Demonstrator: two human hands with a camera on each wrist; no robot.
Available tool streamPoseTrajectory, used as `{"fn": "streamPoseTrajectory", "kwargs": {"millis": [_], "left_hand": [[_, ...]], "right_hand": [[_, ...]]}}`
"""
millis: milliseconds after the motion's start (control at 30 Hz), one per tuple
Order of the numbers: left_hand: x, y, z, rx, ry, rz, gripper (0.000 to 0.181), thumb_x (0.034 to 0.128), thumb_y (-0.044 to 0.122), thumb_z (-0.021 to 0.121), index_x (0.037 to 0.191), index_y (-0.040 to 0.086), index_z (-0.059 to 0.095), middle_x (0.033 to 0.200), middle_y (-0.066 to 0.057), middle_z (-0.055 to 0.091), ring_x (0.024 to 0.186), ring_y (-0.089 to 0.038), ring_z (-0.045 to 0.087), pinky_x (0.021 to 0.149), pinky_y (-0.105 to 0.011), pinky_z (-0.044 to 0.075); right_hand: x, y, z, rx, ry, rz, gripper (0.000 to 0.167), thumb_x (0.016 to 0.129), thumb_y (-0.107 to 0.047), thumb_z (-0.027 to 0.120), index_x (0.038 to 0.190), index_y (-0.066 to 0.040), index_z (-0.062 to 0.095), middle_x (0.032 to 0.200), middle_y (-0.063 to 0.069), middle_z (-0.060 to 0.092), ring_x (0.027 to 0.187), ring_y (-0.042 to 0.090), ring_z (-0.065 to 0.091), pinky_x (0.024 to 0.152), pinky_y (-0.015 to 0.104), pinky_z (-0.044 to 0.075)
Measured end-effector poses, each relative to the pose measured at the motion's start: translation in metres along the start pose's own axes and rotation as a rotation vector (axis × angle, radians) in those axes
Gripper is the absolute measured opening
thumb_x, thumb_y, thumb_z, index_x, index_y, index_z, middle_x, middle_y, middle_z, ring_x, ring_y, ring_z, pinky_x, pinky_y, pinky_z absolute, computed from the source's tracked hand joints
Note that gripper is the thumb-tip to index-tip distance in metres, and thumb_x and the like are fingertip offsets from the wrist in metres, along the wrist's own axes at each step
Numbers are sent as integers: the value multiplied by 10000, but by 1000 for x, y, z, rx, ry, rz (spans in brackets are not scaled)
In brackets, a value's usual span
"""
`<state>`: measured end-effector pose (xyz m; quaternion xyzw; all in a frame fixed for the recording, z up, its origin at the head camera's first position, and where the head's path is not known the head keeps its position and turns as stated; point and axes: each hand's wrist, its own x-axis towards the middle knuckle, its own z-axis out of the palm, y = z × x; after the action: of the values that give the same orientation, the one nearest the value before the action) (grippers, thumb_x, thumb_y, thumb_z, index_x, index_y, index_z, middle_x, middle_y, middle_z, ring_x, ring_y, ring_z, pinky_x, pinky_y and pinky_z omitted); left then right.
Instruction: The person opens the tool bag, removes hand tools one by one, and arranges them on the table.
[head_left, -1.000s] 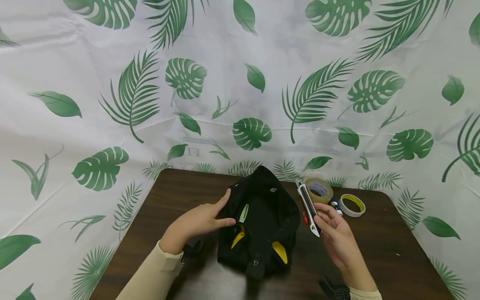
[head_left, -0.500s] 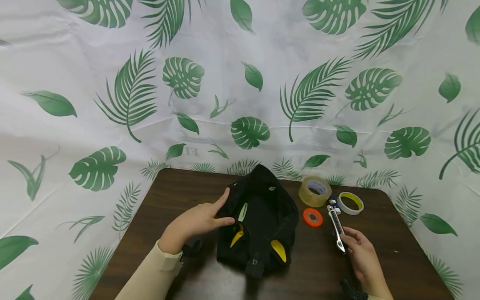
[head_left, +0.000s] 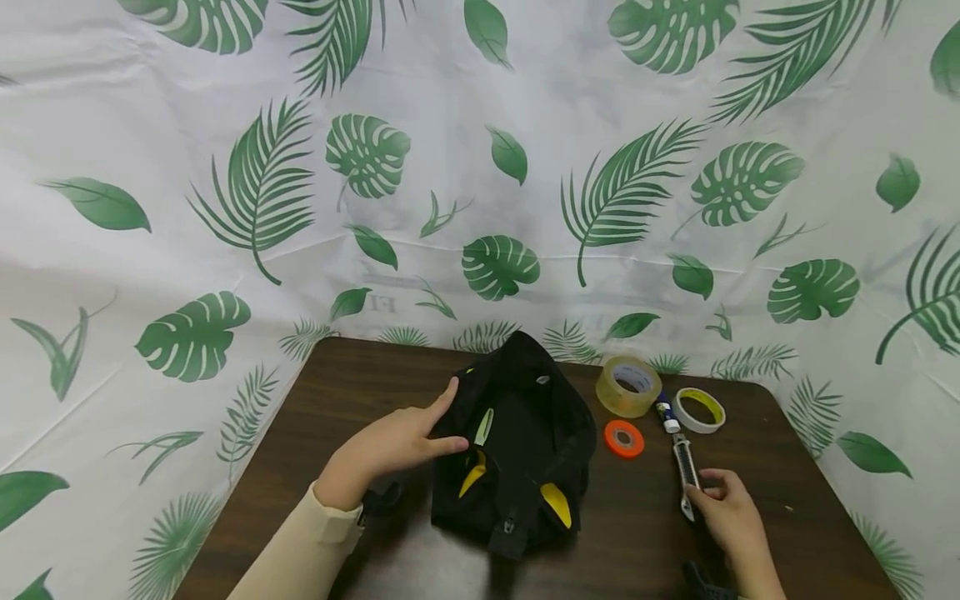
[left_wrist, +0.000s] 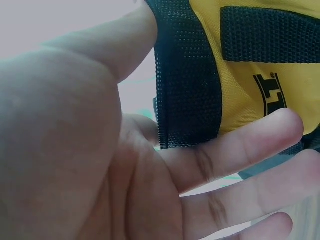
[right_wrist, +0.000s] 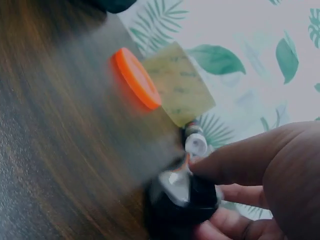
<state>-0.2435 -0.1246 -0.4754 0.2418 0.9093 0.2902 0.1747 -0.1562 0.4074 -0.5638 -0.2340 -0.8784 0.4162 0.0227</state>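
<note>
A black tool bag (head_left: 517,467) with yellow parts stands open in the middle of the table. My left hand (head_left: 390,450) rests against its left side, thumb and fingers spread. In the left wrist view, nearly straight fingers lie along the yellow outer wall (left_wrist: 240,95), and the thumb is by the black edge band. My right hand (head_left: 727,508) pinches a utility knife (head_left: 686,475) between thumb and fingers, low at the tabletop to the right of the bag. The knife (right_wrist: 175,187) is blurred in the right wrist view; whether it touches the table I cannot tell.
Behind the knife are a glue stick (head_left: 667,414), a clear packing tape roll (head_left: 628,387) and a white tape roll (head_left: 699,410). An orange tape roll (head_left: 624,438) lies nearer the bag. A leaf-printed curtain (head_left: 495,167) hangs behind the dark wooden table (head_left: 360,367).
My right hand has carried the utility knife rightward and down, away from the bag to beside the tape rolls, which uncovers the orange roll. The left hand has stayed on the bag.
</note>
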Motion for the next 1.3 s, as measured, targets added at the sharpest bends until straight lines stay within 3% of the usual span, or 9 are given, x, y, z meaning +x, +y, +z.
{"fn": "streamPoseTrajectory", "kwargs": {"millis": [233,500,700,833,1033,1167,1300], "left_hand": [[-2,-2,2,-9,12,8,1031,1015,765,562,1766,360,-18,1586,-150,612,1359,-305,690,1167,-552,519],[-5,-3,1,-28,8,-6,1028,1018,754,570,1761,372,-28,1553,-148,642,1323,-296,710,1157,-549,528],[-4,-4,1,-17,10,-2,1027,1015,764,564,1761,377,-27,1563,-137,635,1330,-289,705,1157,-541,528],[-2,-4,1,-9,4,5,1029,1013,767,565,1761,378,-26,1553,-125,646,1315,-273,715,1153,-531,533],[-1,-2,0,-3,9,-8,1037,1005,771,576,1758,390,-27,1616,-126,586,1368,-278,685,1179,-534,513],[-1,-1,0,-5,5,-10,1028,1006,770,576,1744,422,-49,1595,-121,609,1358,-271,690,1189,-527,507],[-2,0,-1,-13,-3,-14,1029,1012,756,580,1751,400,-42,1570,-127,632,1345,-276,697,1187,-533,508]], "right_hand": [[5,-1,0,-98,8,-70,515,1045,-255,737,1435,32,560,1018,160,729,755,143,596,616,301,480],[8,-1,-1,-122,-48,-67,522,1074,-280,679,1455,43,528,1063,176,716,802,156,593,638,305,471],[9,-1,-3,-148,-43,-76,551,1097,-334,652,1472,52,532,1119,240,727,845,165,618,679,305,471],[6,-1,-1,-165,16,-87,519,1092,-317,661,1450,49,574,1147,267,733,880,189,639,696,295,472],[-4,-6,4,-122,237,-82,373,1079,-260,667,1322,23,675,1115,244,697,954,295,605,693,282,414],[-11,-16,11,-63,368,-103,274,1078,-227,664,1252,-25,722,1086,180,682,872,128,533,679,228,371],[-20,-30,28,41,406,-145,206,1075,-207,673,1203,-62,742,931,-7,678,748,15,493,637,200,393]]}}
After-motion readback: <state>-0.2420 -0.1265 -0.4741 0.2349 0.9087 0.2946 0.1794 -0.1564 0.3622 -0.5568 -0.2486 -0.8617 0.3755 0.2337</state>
